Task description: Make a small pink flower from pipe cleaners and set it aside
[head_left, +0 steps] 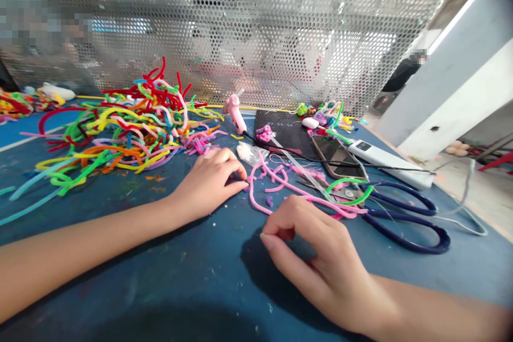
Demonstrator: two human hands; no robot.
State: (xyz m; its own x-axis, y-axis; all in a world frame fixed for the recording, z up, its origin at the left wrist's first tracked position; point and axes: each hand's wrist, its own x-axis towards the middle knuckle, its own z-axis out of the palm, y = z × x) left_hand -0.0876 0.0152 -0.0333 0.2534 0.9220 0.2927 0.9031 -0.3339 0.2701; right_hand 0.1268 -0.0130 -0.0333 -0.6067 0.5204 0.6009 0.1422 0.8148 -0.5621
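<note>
My left hand (214,179) rests on the blue table, fingers bent, with a gap between thumb and forefinger. Small purple bits lie by its thumb tip, and the pile of colourful pipe cleaners (132,128) is just behind it. Nearer to me, my right hand (320,256) is raised a little over the table, thumb and forefinger pinched together. Whatever the pinch may hold is too small or hidden to see. Beyond that hand lie loose pink pipe cleaners (256,200), a green pipe cleaner (363,197) and scissors with dark blue handles (412,248).
A pink glue gun (235,115) stands near the perforated metal screen (256,32). Right of it are a dark mat (276,123), a phone (339,157), a white device (388,163) and a plastic bag (248,154) with white bits. Cables cross the right side.
</note>
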